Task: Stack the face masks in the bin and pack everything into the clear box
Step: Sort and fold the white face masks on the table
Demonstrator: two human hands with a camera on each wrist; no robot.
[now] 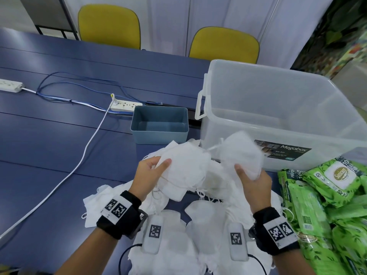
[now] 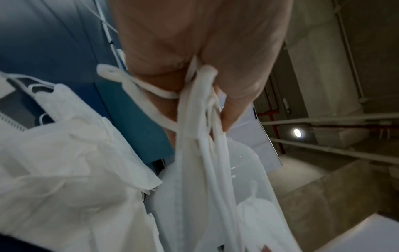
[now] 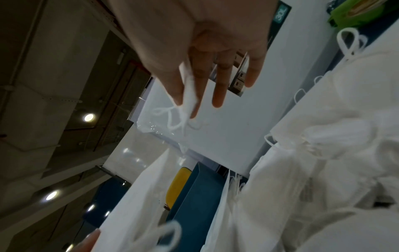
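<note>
My left hand grips a bunch of white face masks above the table, thumb on top. In the left wrist view the fingers pinch the mask edges and ear loops. To its right, my right hand holds one white mask up in front of the clear box. The right wrist view shows that mask's edge pinched between thumb and forefinger. Loose masks lie piled under both wrists. The blue bin stands empty just beyond the hands, left of the clear box.
Green wet-wipe packs are heaped at the right, by the box's front. A white power strip with blue and white cables lies behind and left of the bin. Two yellow chairs stand at the table's far edge.
</note>
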